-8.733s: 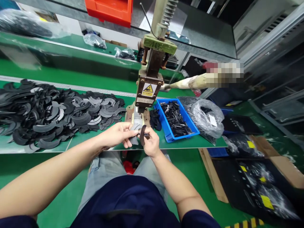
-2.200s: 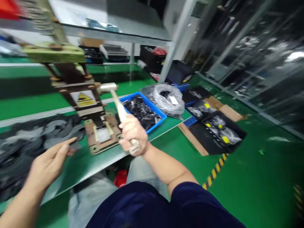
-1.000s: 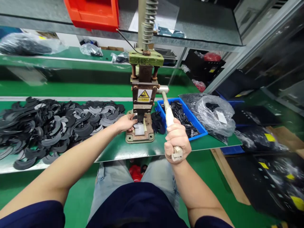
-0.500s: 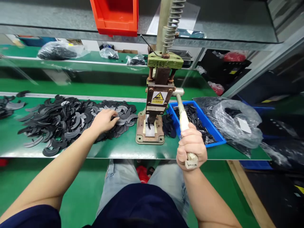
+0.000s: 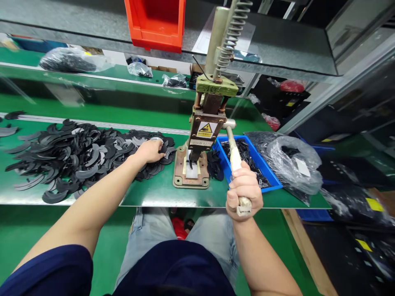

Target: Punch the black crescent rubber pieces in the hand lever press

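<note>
Curved dark pieces [image 5: 89,158] lie in a wide, loose heap on the left of the green table [image 5: 151,199], and the left hand [image 5: 150,151] is over the right end of that heap. Its fingers are bent down among the pieces; whether they pinch one, I cannot tell. The right hand [image 5: 245,192] is wrapped firmly round the pale, wrapped grip of the lever [image 5: 235,154], with the handle's blunt end poking out on the near side of the fist.

The lever slants away to the right side of the upright press [image 5: 205,142], which carries a yellow warning label [image 5: 206,129]. Below the press head, a pale plate [image 5: 191,172] sits on the rusty base [image 5: 178,181], and a narrow black hooked shape [image 5: 191,164] shows over it. Just right of the base is a small cluster of dark parts [image 5: 215,164]. Next comes the blue tray [image 5: 272,188], partly behind the lever and holding small black parts [image 5: 245,156]. Right of the tray lies a clear plastic bundle [image 5: 293,158] with a white label.

Farther up are the tall spring [image 5: 232,39] and, left of it, a red bin [image 5: 157,38] at the edge of the grey shelf [image 5: 286,45]. Bagged dark items [image 5: 69,60] rest on the far left ledge.
</note>
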A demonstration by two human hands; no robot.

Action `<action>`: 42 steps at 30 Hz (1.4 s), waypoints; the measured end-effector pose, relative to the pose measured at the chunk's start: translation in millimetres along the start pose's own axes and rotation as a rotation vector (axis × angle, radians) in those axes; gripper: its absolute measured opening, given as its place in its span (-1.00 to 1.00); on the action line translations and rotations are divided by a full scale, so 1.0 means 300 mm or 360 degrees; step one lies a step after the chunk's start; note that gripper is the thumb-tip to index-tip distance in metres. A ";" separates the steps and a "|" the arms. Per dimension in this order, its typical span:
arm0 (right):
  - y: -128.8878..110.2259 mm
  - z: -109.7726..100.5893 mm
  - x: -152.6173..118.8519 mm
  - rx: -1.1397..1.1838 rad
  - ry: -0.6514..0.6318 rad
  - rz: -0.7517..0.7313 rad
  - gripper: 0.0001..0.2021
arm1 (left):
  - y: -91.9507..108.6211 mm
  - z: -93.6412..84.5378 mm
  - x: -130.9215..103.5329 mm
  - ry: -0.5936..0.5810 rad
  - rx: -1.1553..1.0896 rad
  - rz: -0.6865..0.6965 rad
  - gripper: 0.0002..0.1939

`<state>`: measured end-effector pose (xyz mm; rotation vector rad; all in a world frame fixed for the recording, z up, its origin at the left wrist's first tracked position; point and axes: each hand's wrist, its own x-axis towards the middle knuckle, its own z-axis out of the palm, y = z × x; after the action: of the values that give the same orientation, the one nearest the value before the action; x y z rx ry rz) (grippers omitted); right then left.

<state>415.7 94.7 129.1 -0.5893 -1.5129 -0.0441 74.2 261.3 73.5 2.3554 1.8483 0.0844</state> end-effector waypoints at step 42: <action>-0.004 0.016 0.007 -0.0083 0.0041 -0.0020 -0.85 | 0.270 0.111 -0.086 -0.0061 -0.1812 -0.0091 -0.66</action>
<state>410.9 96.3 131.2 -0.6186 -1.4941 -0.1009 150.2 214.9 53.8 1.4649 1.2663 0.8214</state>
